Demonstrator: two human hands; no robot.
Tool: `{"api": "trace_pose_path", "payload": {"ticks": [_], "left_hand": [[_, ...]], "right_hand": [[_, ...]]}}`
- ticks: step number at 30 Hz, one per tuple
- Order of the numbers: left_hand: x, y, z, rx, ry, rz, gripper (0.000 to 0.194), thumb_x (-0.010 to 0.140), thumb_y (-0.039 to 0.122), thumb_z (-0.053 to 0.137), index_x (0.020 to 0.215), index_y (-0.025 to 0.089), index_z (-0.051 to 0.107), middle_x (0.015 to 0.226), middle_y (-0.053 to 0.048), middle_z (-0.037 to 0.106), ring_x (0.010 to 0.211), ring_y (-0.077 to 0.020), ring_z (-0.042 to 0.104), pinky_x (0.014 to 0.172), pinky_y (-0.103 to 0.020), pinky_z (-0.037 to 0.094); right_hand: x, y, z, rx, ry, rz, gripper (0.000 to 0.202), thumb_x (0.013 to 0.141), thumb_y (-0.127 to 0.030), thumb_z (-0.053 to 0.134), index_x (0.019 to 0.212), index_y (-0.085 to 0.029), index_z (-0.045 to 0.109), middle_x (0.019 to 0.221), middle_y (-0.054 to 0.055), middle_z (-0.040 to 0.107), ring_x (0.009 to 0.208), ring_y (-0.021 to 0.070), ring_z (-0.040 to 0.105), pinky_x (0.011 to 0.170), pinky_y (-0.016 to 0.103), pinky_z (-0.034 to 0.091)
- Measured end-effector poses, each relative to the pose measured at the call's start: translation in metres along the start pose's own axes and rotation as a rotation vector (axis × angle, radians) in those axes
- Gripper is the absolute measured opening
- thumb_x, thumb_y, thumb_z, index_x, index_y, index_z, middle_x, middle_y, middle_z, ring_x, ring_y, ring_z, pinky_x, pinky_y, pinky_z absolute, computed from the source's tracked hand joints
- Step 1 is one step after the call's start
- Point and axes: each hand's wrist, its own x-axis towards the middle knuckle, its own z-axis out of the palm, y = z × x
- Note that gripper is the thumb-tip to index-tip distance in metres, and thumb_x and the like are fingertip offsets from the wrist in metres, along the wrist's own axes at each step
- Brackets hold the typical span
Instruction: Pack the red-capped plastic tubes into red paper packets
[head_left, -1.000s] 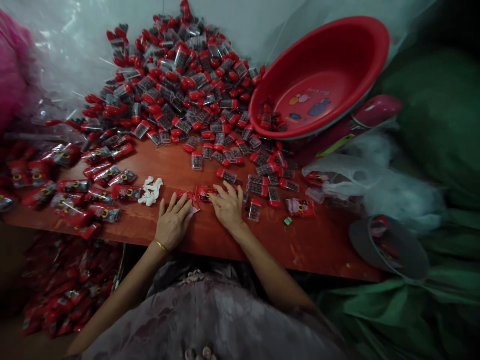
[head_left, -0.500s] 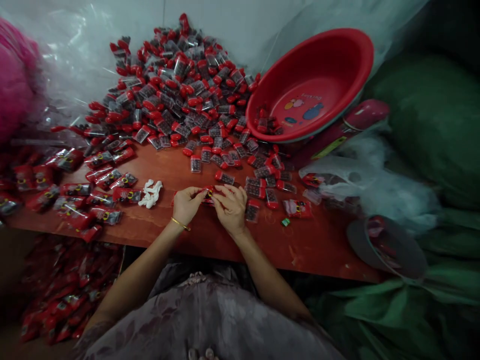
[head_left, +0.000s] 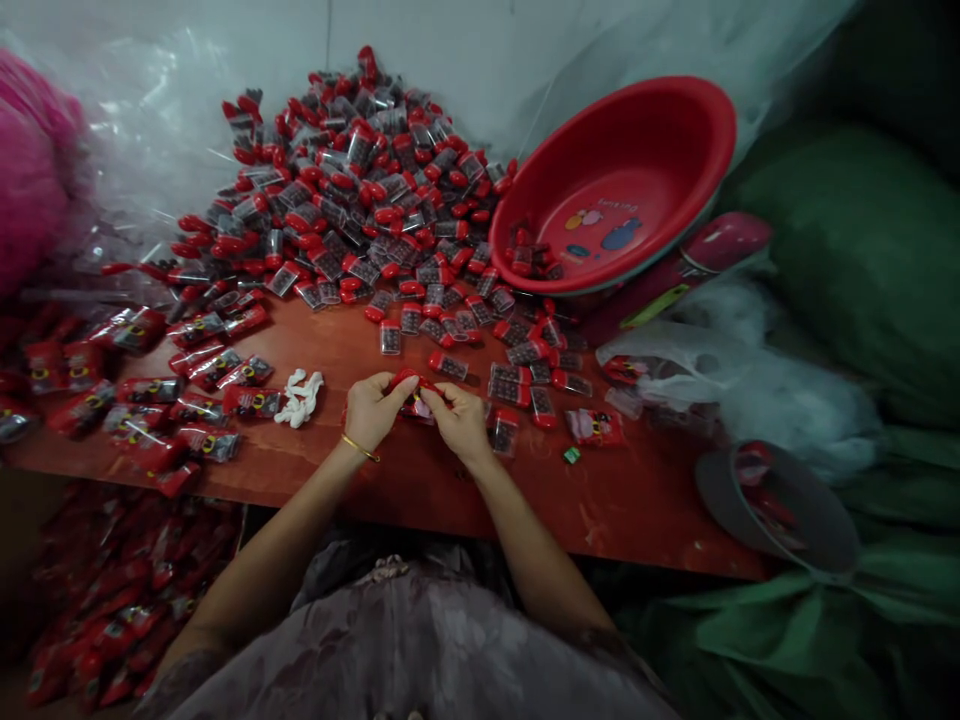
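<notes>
Between my two hands is a small red printed packet (head_left: 417,404), held over the front of the table (head_left: 420,480). My left hand (head_left: 375,408) pinches its left side between thumb and fingers. On the other side, my right hand (head_left: 459,418) has thumb and fingers closed on the packet's right edge. Fingers hide much of it. Clear containers with red caps and dark contents (head_left: 510,384) lie just right of my right hand. A crumpled white thing (head_left: 300,397) lies left of my left hand, beside several filled red packets (head_left: 253,402).
A large heap of red-capped containers (head_left: 360,190) rises at the back. Right of it, a red basin (head_left: 645,130) leans tilted, with some containers inside. A grey bucket (head_left: 720,500) stands at the right edge. More red packets (head_left: 127,610) lie below the table's left side.
My right hand's fingers have drawn in and closed on the packet's edge, and more of its print shows. The view has tilted slightly upward.
</notes>
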Motion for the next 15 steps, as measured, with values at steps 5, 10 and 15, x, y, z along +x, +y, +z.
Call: {"api": "trace_pose_path", "payload": {"ticks": [5, 10, 15], "left_hand": [[-0.002, 0.011, 0.003, -0.417, -0.032, -0.171, 0.042, 0.066, 0.056, 0.064, 0.063, 0.015, 0.061, 0.054, 0.003, 0.054, 0.049, -0.008, 0.047, 0.049, -0.02, 0.036], [-0.017, 0.024, -0.004, -0.718, -0.233, -0.555, 0.044, 0.053, 0.051, 0.077, 0.073, 0.014, 0.062, 0.06, -0.001, 0.062, 0.047, -0.0103, 0.058, 0.041, -0.019, 0.038], [-0.027, 0.025, 0.0, -0.796, -0.186, -0.646, 0.04, 0.049, 0.04, 0.082, 0.075, 0.016, 0.063, 0.065, 0.002, 0.064, 0.052, -0.009, 0.06, 0.045, -0.018, 0.044]], "right_hand": [[-0.001, -0.005, 0.001, -0.198, 0.056, -0.138, 0.035, 0.088, -0.04, 0.045, 0.065, -0.018, 0.06, 0.057, -0.001, 0.058, 0.055, 0.0123, 0.052, 0.055, 0.023, 0.039], [-0.008, -0.002, 0.006, -0.383, 0.147, -0.245, 0.041, 0.093, -0.037, 0.036, 0.061, -0.02, 0.055, 0.057, 0.001, 0.057, 0.06, 0.0138, 0.052, 0.062, 0.026, 0.041], [-0.017, -0.001, 0.009, -0.461, 0.227, -0.314, 0.037, 0.093, -0.037, 0.036, 0.069, -0.019, 0.058, 0.062, 0.003, 0.06, 0.063, 0.0152, 0.055, 0.066, 0.027, 0.041]]}}
